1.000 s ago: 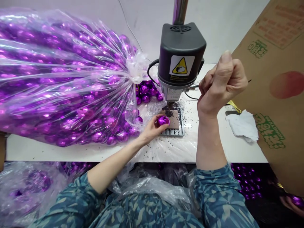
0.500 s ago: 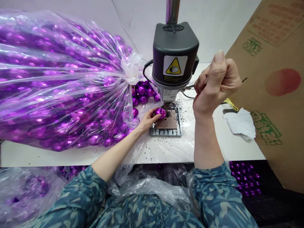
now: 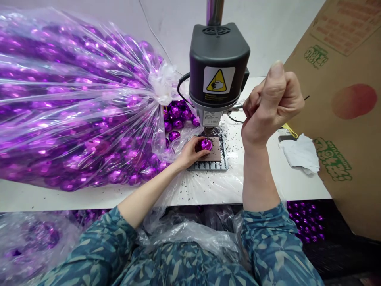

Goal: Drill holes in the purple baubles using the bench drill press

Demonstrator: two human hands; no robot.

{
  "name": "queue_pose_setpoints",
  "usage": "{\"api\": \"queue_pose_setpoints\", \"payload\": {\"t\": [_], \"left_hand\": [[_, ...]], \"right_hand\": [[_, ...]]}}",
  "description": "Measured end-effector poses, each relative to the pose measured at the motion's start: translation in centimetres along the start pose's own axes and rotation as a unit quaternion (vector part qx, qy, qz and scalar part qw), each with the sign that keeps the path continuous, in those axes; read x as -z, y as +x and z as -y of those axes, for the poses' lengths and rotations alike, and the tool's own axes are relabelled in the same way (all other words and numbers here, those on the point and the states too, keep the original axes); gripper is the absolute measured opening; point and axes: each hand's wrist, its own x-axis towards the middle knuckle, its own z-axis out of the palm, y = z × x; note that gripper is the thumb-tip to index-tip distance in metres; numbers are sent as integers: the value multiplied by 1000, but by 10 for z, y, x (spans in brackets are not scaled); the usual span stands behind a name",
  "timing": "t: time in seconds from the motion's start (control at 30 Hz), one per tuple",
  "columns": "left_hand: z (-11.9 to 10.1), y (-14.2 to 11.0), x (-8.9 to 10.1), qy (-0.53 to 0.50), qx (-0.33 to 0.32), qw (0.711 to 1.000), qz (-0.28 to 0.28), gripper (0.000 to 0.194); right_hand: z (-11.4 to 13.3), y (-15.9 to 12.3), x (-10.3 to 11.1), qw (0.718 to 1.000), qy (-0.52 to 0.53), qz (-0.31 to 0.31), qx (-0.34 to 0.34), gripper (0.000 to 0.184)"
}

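Cardboard box (image 3: 351,135): we're seeing its red oval (image 3: 354,101).
White cloth (image 3: 300,153): we're seeing it lying crumpled.
Wall (image 3: 268,28): a thin cable (image 3: 148,20) is crossing it.

Just right of centre, the worktop (image 3: 236,159) leaves a gap; bag (image 3: 74,107) blocks left, drill (image 3: 218,51) upper centre, carton (image 3: 327,119) right.

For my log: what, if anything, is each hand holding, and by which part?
The left hand holds a shiny purple faceted ball by its near and far sides. The right hand is closed, apparently on a thin metal lever; exact spot hidden.
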Motion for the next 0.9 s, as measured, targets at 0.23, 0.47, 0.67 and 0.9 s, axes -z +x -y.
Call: {"api": "queue_pose_setpoints", "payload": {"t": [0.23,0.47,0.67,0.9], "left_hand": [[2,0,-13,-2,-16,999,-35,55],[5,-1,-16,-3,-28,999,-35,56],[3,-1,-15,5,-37,999,-27,55],[6,0,-16,0,-44,999,-31,54]], "right_hand": [[-3,-2,2,999,-42,0,-2,56],[5,-17,7,998,-38,-35,26,55],[3,-28,14,999,-6,-27,41,57],[-10,-33,19,995,66,-29,74,59]]}}
